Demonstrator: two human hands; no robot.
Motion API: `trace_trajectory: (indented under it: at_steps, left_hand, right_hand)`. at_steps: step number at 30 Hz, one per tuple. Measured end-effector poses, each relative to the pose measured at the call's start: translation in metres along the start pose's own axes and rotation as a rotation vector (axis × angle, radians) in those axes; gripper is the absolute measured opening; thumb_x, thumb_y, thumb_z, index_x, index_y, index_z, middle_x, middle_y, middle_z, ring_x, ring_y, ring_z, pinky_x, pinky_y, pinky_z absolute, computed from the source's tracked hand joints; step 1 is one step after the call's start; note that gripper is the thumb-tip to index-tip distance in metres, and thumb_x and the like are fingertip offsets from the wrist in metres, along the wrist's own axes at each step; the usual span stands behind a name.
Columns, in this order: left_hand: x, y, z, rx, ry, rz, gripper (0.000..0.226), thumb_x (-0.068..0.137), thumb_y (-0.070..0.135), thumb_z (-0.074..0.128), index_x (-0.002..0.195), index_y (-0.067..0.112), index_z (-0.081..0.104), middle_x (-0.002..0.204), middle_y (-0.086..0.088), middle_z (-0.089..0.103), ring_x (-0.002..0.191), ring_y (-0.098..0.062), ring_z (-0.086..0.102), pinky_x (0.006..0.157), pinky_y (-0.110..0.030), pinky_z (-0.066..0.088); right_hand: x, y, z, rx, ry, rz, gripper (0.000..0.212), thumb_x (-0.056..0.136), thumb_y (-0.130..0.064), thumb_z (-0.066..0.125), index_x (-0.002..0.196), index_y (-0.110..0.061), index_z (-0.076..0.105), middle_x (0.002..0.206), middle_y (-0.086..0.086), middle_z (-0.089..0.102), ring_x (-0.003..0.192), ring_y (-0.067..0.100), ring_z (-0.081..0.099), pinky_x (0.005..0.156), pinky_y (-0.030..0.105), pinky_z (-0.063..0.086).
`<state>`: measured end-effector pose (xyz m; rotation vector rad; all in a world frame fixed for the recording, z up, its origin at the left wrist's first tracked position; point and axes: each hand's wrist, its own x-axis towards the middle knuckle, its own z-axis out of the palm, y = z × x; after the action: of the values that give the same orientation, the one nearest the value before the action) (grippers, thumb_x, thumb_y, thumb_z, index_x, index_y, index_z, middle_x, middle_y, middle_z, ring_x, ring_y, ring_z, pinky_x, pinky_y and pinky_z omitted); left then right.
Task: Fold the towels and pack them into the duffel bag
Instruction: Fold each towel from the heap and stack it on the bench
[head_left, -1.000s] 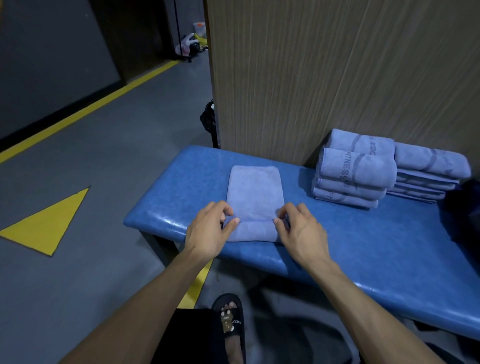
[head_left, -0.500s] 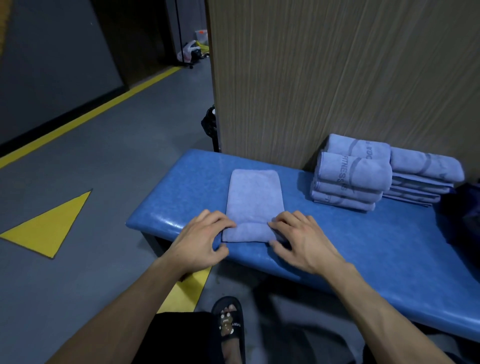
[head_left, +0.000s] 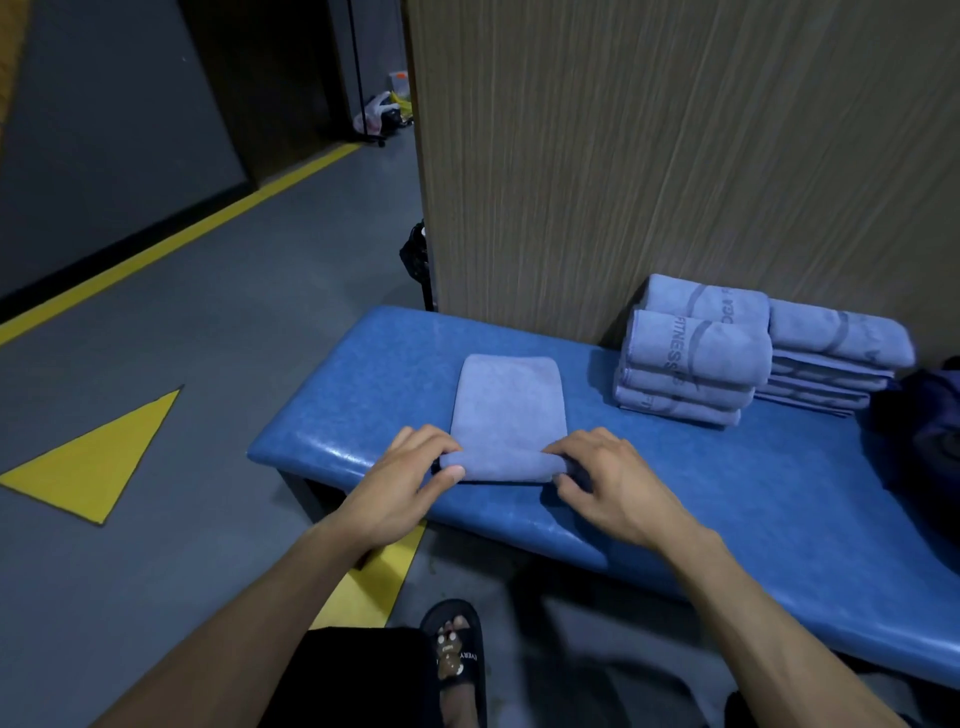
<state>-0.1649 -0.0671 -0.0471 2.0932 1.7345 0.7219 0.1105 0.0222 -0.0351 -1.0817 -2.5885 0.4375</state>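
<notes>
A folded lavender towel (head_left: 511, 410) lies flat on the blue padded worktop (head_left: 727, 493), its near end rolled up into a low tube; the left hand (head_left: 402, 478) pinches the left end of that roll between thumb and curled fingers, and the right hand (head_left: 605, 480) pinches the right end likewise. Two stacks of folded towels (head_left: 696, 364) stand against the wood-grain panel (head_left: 675, 156) to the right, well apart from the hands, with a dark bag (head_left: 930, 421) beside them at the frame edge
</notes>
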Motion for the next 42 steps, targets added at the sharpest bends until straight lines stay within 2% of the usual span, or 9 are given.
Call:
trace_trajectory:
  at_steps: [5,12,17,20,25,31,34,39,42]
  left_hand:
    - [-0.003,0.009,0.001,-0.118,-0.027,-0.161,0.032,0.106,0.042,0.039,0.089,0.019,0.052,0.088,0.005,0.054,0.093,-0.013,0.048,0.081,-0.024,0.038]
    - [0.013,0.033,0.009,-0.135,0.045,-0.408,0.046,0.107,0.044,0.035,0.071,0.016,0.034,0.068,0.003,0.042,0.065,-0.015,0.041,0.063,-0.036,0.033]
    - [0.022,0.033,0.014,-0.066,0.105,-0.483,0.049,0.106,0.044,0.038,0.067,0.015,0.036,0.063,0.002,0.044,0.064,-0.019,0.045,0.060,-0.037,0.031]
    - [0.025,0.031,0.016,-0.063,0.136,-0.505,0.051,0.105,0.044,0.044,0.064,0.014,0.035,0.058,0.003,0.040,0.059,-0.017,0.041,0.057,-0.037,0.030]
    - [0.030,0.025,0.018,-0.039,0.210,-0.531,0.043,0.099,0.044,0.055,0.073,0.011,0.053,0.057,0.001,0.050,0.064,-0.021,0.052,0.065,-0.040,0.043]
    - [0.023,0.016,0.016,-0.026,0.264,-0.275,0.004,0.099,0.031,0.058,0.099,0.027,0.060,0.082,0.009,0.056,0.085,-0.011,0.053,0.077,-0.030,0.047]
    - [0.019,0.010,0.006,0.031,0.273,-0.023,0.011,0.098,0.022,0.063,0.106,0.027,0.068,0.100,0.018,0.054,0.098,-0.007,0.047,0.084,-0.014,0.039]
    - [0.006,-0.007,-0.004,0.180,0.042,0.116,0.050,0.085,0.058,0.068,0.128,0.033,0.061,0.118,0.020,0.054,0.108,-0.006,0.046,0.092,-0.024,0.042]
    - [0.003,-0.009,-0.002,0.274,0.010,0.114,0.053,0.088,0.056,0.063,0.135,0.033,0.053,0.123,0.018,0.051,0.109,-0.009,0.045,0.094,-0.030,0.044]
  right_hand:
    - [-0.006,0.002,-0.008,0.241,-0.054,0.102,0.021,0.093,-0.032,0.062,0.113,-0.028,0.065,0.096,-0.010,0.070,0.087,0.012,0.060,0.083,0.032,0.049]
    - [0.001,0.006,0.000,0.379,-0.045,0.317,0.015,0.099,-0.033,0.059,0.097,-0.021,0.068,0.088,-0.004,0.072,0.086,0.017,0.065,0.085,0.037,0.052]
    - [0.009,0.003,0.008,0.392,0.038,0.451,0.014,0.099,-0.034,0.060,0.096,-0.021,0.064,0.060,-0.010,0.060,0.060,0.004,0.050,0.055,0.015,0.038]
    - [0.012,0.002,0.012,0.409,0.076,0.525,0.017,0.097,-0.037,0.063,0.093,-0.022,0.057,0.045,-0.010,0.050,0.061,0.010,0.047,0.053,0.021,0.032]
    - [0.017,-0.002,0.019,0.317,0.139,0.600,0.025,0.092,-0.046,0.062,0.083,-0.028,0.048,0.068,-0.002,0.066,0.085,0.027,0.057,0.075,0.038,0.048]
    - [0.014,-0.011,0.016,0.111,0.237,0.483,0.020,0.091,-0.041,0.066,0.085,-0.027,0.052,0.090,-0.003,0.058,0.088,0.029,0.060,0.072,0.038,0.046]
    - [0.012,-0.007,0.018,0.037,0.320,0.258,0.012,0.088,-0.028,0.070,0.088,-0.027,0.057,0.090,-0.003,0.051,0.083,0.029,0.055,0.069,0.040,0.047]
    - [0.013,-0.006,0.026,-0.148,0.296,0.056,0.011,0.090,-0.019,0.059,0.092,-0.024,0.069,0.088,-0.001,0.061,0.076,0.031,0.055,0.064,0.044,0.047]
    - [0.009,-0.005,0.017,-0.168,0.206,-0.014,0.024,0.093,-0.033,0.047,0.101,-0.025,0.068,0.096,-0.004,0.061,0.083,0.028,0.056,0.070,0.043,0.047]
